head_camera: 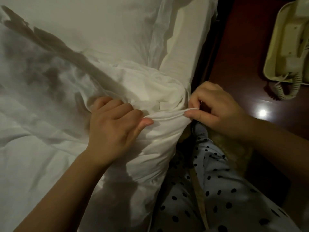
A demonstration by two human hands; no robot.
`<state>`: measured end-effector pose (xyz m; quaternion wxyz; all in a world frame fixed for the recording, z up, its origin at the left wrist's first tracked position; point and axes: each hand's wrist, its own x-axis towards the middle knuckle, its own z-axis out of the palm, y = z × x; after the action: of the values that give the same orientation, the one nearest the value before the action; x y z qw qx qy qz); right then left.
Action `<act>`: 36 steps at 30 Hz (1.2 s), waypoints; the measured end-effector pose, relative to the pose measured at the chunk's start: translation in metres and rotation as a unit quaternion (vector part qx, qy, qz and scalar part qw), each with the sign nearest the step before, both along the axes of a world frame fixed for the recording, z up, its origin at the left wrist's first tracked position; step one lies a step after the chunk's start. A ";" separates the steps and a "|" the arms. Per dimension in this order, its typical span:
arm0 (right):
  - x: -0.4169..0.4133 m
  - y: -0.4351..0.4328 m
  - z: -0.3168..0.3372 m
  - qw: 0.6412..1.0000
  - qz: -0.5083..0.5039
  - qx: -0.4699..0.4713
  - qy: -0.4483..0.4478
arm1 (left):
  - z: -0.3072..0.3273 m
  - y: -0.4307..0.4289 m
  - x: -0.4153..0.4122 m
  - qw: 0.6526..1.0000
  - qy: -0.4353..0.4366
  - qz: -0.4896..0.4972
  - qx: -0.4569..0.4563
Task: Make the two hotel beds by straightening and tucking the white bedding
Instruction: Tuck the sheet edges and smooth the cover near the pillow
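Dark nightstand (242, 47) bears telephone (287, 44); pillow (117, 30) touches bunched duvet (50, 114).

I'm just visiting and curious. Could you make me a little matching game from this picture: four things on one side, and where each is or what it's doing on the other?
1 telephone
2 pillow
3 left hand
4 right hand

A pinches the hem of the duvet beside the nightstand
B lies at the head of the bed
C sits on the nightstand
D grips a duvet fold further onto the bed

Pairs: 1-C, 2-B, 3-D, 4-A.
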<state>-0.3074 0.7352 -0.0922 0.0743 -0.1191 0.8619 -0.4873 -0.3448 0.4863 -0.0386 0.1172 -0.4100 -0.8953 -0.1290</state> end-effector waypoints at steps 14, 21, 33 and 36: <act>-0.045 -0.001 0.012 0.952 0.276 0.128 0.027 | 0.002 0.002 0.008 1.000 -0.012 0.010 0.015; -0.081 -0.022 0.015 0.888 0.394 0.233 -0.041 | 0.008 -0.002 0.005 0.999 -0.015 0.024 0.023; -0.072 0.002 -0.032 0.987 0.008 0.072 -0.141 | -0.023 0.020 -0.040 0.972 0.018 0.232 -0.011; -0.059 -0.013 -0.026 0.970 -0.124 0.202 -0.059 | -0.021 0.017 -0.031 0.965 0.036 0.256 -0.047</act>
<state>-0.3660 0.7222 -0.1182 0.0862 0.0348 0.9446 -0.3148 -0.3756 0.5029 -0.0598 0.1590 -0.1766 -0.9706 -0.0382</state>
